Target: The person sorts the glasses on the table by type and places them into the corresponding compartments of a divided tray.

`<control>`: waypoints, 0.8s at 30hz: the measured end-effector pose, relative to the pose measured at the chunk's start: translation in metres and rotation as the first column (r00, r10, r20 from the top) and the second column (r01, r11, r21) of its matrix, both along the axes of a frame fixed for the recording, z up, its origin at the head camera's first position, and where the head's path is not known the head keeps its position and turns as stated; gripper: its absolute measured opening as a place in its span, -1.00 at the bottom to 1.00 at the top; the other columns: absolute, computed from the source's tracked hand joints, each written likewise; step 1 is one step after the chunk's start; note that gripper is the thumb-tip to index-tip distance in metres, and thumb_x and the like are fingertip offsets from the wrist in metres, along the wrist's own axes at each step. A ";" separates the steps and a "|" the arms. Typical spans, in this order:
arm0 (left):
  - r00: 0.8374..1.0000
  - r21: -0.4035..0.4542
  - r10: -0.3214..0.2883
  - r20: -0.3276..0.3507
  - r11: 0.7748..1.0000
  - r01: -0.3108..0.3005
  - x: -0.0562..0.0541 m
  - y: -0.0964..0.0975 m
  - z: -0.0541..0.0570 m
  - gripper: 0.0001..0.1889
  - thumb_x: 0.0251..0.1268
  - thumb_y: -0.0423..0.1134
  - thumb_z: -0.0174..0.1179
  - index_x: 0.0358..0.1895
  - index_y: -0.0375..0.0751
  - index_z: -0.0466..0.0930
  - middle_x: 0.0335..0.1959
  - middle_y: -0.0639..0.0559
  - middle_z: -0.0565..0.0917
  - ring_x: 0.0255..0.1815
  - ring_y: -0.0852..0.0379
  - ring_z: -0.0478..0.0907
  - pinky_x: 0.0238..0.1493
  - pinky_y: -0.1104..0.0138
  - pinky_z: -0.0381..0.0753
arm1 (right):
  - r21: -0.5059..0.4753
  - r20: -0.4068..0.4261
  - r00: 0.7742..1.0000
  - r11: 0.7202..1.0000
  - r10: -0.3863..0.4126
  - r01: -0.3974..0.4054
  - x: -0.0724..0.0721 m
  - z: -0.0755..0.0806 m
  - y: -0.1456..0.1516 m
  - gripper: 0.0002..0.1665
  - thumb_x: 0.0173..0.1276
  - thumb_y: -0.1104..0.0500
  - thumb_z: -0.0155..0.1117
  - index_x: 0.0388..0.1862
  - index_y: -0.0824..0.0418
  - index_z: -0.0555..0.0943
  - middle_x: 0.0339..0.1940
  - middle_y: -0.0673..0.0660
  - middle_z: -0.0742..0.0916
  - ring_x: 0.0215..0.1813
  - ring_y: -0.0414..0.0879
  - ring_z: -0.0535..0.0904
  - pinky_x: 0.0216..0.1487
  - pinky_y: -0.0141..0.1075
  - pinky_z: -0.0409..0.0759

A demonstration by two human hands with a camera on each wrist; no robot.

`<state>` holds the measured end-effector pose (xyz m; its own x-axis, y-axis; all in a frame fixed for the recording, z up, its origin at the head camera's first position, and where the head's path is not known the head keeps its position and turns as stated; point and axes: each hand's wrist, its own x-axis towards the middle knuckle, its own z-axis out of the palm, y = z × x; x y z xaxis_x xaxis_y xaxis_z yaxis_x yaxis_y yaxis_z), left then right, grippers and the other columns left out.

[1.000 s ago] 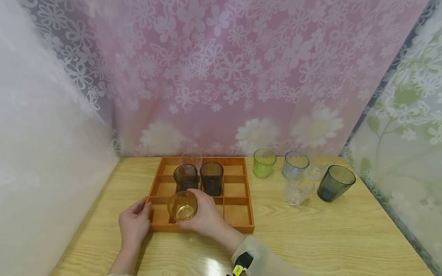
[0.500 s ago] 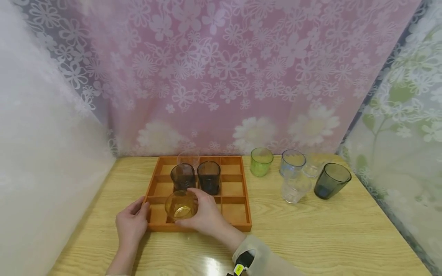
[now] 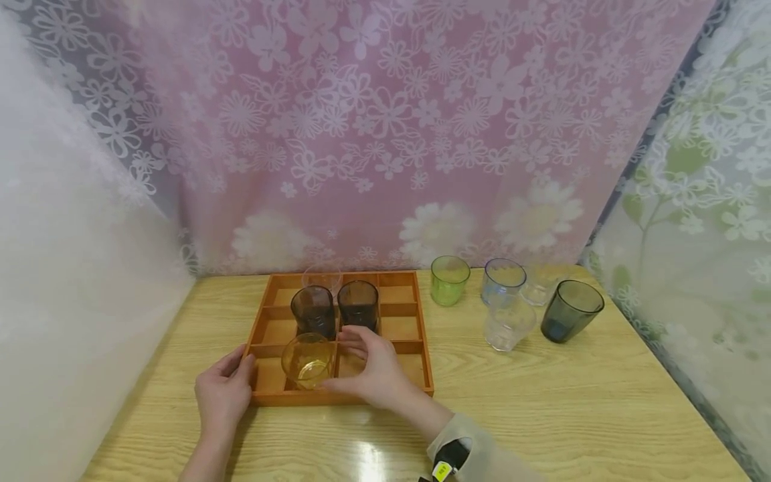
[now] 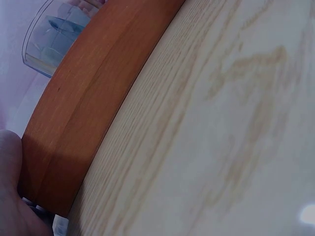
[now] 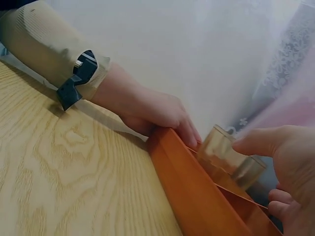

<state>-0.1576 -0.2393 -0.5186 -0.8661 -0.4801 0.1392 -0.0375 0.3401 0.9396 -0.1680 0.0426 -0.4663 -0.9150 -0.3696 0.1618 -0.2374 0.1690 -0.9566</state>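
An amber glass (image 3: 308,361) stands in the front row of a divided wooden tray (image 3: 337,399). Just right of it is my right hand (image 3: 376,371), thumb and fingers spread and holding nothing. The right wrist view shows the thumb close to the amber glass (image 5: 216,147). My left hand (image 3: 224,388) grips the tray's front left side, its fingers over the edge. Behind the amber glass, two dark glasses, a left one (image 3: 313,311) and a right one (image 3: 358,304), stand in the tray. A clear glass (image 3: 321,276) sits at the back, partly hidden.
Right of the tray, a green glass (image 3: 449,281), a blue-rimmed glass (image 3: 503,280), a clear faceted glass (image 3: 508,326), another clear glass (image 3: 538,288) and a tilted-looking grey glass (image 3: 571,311) stand on the wooden table (image 3: 542,415). Floral curtains (image 3: 373,134) hang behind.
My right hand has let go of the amber glass and drawn off to the right, its fingers apart. The left hand stays on the tray. The view has shifted slightly.
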 end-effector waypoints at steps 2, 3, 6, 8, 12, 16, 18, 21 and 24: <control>1.000 -0.011 0.003 0.006 1.000 -0.003 0.000 -0.001 -0.001 -0.67 0.50 -0.31 0.33 0.22 -0.38 0.73 0.10 -0.31 0.74 0.14 -0.03 0.67 -0.17 0.68 0.56 | -0.021 0.008 1.000 1.000 0.009 -0.009 0.001 0.002 0.007 0.11 0.05 0.21 0.79 0.51 0.42 0.38 0.36 0.32 0.61 0.39 0.21 0.55 0.45 -0.09 0.49; 1.000 -0.016 0.005 0.008 1.000 -0.005 0.000 -0.001 -0.001 -0.67 0.51 -0.30 0.33 0.22 -0.36 0.73 0.09 -0.30 0.74 0.13 -0.01 0.67 -0.16 0.68 0.57 | -0.028 0.007 1.000 1.000 0.013 -0.013 0.002 0.004 0.011 0.10 0.06 0.23 0.78 0.51 0.42 0.39 0.37 0.33 0.61 0.39 0.23 0.55 0.45 -0.08 0.48; 1.000 -0.017 0.003 0.006 1.000 -0.003 -0.001 -0.001 -0.001 -0.67 0.51 -0.29 0.33 0.23 -0.35 0.73 0.10 -0.29 0.74 0.13 0.00 0.67 -0.15 0.67 0.57 | -0.035 0.000 1.000 0.999 0.022 -0.022 0.002 0.009 0.022 0.07 0.09 0.24 0.76 0.52 0.42 0.39 0.37 0.32 0.62 0.41 0.23 0.54 0.47 -0.11 0.46; 1.000 -0.013 0.003 0.005 1.000 -0.003 -0.001 -0.001 -0.001 -0.67 0.51 -0.29 0.33 0.23 -0.36 0.72 0.10 -0.30 0.74 0.13 -0.01 0.67 -0.15 0.67 0.57 | -0.027 -0.004 1.000 0.999 0.028 -0.028 0.003 0.011 0.030 0.07 0.11 0.23 0.76 0.53 0.40 0.38 0.38 0.29 0.62 0.42 0.23 0.53 0.47 -0.14 0.45; 1.000 -0.013 0.010 0.020 1.000 -0.010 -0.001 -0.001 -0.001 -0.67 0.51 -0.29 0.33 0.23 -0.35 0.73 0.11 -0.29 0.74 0.11 0.06 0.68 -0.15 0.67 0.57 | -0.030 -0.025 0.999 0.999 0.039 -0.040 0.004 0.013 0.046 0.05 0.14 0.22 0.75 0.53 0.41 0.38 0.38 0.29 0.63 0.44 0.25 0.51 0.47 -0.16 0.45; 0.999 -0.015 0.011 0.032 1.000 -0.010 -0.001 -0.001 0.000 -0.66 0.52 -0.28 0.33 0.24 -0.34 0.73 0.12 -0.27 0.74 0.12 0.09 0.67 -0.14 0.67 0.57 | -0.059 -0.051 0.998 0.997 0.040 -0.043 0.006 0.017 0.062 -0.01 0.17 0.23 0.73 0.51 0.39 0.41 0.37 0.32 0.63 0.42 0.24 0.52 0.47 -0.06 0.46; 1.000 -0.014 0.008 0.025 1.000 -0.008 0.000 -0.001 0.000 -0.66 0.51 -0.28 0.33 0.24 -0.35 0.72 0.12 -0.28 0.74 0.12 0.09 0.67 -0.15 0.67 0.57 | -0.061 -0.061 0.998 0.998 0.031 -0.035 0.008 0.019 0.070 -0.06 0.18 0.23 0.72 0.49 0.33 0.45 0.35 0.26 0.65 0.40 0.18 0.54 0.46 -0.02 0.47; 1.000 -0.017 0.007 0.011 1.000 -0.007 0.000 -0.001 0.000 -0.66 0.51 -0.28 0.34 0.23 -0.36 0.72 0.12 -0.29 0.73 0.05 0.24 0.68 -0.15 0.67 0.57 | -0.046 -0.083 0.996 0.999 0.015 -0.019 0.010 0.023 0.081 -0.10 0.17 0.25 0.72 0.46 0.27 0.49 0.34 0.17 0.67 0.38 0.10 0.57 0.44 -0.01 0.49; 1.000 -0.020 0.007 0.007 1.000 -0.007 0.000 -0.001 -0.001 -0.66 0.51 -0.28 0.34 0.22 -0.37 0.73 0.11 -0.28 0.73 -0.01 0.35 0.66 -0.15 0.67 0.57 | -0.032 -0.114 0.993 0.999 0.001 -0.004 0.012 0.027 0.093 -0.14 0.18 0.29 0.70 0.43 0.30 0.51 0.33 0.15 0.68 0.38 0.14 0.57 0.44 -0.06 0.50</control>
<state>-0.1577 -0.2404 -0.5199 -0.8638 -0.4832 0.1427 -0.0465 0.3585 0.9324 -0.1564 0.1357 -0.4396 -0.8890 -0.3648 0.2769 -0.3456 0.1374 -0.9283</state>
